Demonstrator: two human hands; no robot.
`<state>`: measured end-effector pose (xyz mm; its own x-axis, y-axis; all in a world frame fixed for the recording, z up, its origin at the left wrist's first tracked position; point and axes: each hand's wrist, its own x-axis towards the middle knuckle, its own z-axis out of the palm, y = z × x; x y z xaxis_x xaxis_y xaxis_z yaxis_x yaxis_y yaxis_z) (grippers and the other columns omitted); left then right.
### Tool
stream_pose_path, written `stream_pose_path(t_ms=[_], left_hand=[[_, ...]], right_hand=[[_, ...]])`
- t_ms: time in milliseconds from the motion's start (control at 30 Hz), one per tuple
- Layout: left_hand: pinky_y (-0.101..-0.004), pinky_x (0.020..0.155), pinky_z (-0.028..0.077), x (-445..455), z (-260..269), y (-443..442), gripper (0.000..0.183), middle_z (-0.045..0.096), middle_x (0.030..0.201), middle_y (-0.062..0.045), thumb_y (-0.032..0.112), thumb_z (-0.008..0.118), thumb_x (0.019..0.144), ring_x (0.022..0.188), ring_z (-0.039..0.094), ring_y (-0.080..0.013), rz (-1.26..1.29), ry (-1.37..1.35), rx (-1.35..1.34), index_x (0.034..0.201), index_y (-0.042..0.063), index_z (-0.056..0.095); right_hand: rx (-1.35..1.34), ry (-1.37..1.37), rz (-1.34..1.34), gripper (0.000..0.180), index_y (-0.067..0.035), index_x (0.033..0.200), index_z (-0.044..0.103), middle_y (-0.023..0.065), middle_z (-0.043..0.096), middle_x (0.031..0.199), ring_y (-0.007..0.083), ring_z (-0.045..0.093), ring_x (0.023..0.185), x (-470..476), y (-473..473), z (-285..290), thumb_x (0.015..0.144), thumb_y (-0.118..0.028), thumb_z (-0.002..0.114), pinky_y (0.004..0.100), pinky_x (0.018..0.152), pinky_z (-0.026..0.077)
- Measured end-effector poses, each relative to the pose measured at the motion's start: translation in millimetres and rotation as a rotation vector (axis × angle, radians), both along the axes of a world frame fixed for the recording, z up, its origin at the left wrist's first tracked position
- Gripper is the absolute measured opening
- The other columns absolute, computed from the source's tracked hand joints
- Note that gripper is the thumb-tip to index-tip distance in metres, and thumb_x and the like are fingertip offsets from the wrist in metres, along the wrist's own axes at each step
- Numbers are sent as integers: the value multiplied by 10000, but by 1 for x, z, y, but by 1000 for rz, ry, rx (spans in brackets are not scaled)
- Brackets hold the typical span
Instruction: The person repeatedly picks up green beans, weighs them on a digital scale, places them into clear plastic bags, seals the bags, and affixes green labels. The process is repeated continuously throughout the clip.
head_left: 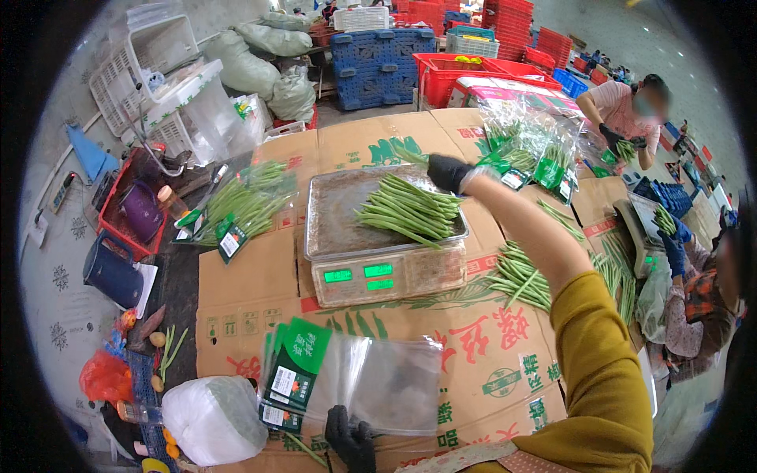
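My right hand (447, 174), in a black glove, is at the back right edge of the weighing scale's metal tray (337, 207) and holds a few green beans (411, 155). A pile of green beans (408, 207) lies on the tray's right half. The digital scale (390, 278) has lit green displays. In front of it lies a stack of clear plastic bags (384, 378) with green printed headers. My left hand (350, 440), also black-gloved, touches the bags' near edge; whether its fingers grip them cannot be told.
Loose green beans (520, 275) lie right of the scale on flattened cardboard (248, 295). Filled bean bags (248, 204) lie at left, more filled bags (532, 154) at back right. A white plastic bundle (213, 420) is front left. Two co-workers (627, 118) handle beans at right.
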<state>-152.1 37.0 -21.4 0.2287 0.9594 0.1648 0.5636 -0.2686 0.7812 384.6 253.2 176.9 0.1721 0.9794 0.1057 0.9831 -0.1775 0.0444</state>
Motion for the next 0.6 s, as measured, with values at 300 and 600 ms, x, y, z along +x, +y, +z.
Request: stream_pose_path(t_ms=[300, 600], left_hand=[[-472, 1017, 299, 2, 30, -5, 453, 475, 1272, -225, 193, 551, 861, 1200, 417, -368, -73, 177, 114, 1233, -59, 489], [-466, 1036, 279, 2, 31, -1, 462, 479, 1290, -187, 146, 548, 856, 1240, 397, -351, -111, 134, 183, 1280, -17, 463]], right_hand=[[364, 307, -126, 378, 1, 840, 672, 242, 640, 815, 393, 626, 822, -24, -10, -8, 754, -366, 651, 432, 777, 494], [414, 415, -289, 300, -4, 843, 603, 229, 602, 780, 415, 577, 741, -79, -251, -88, 834, -301, 644, 436, 611, 452]])
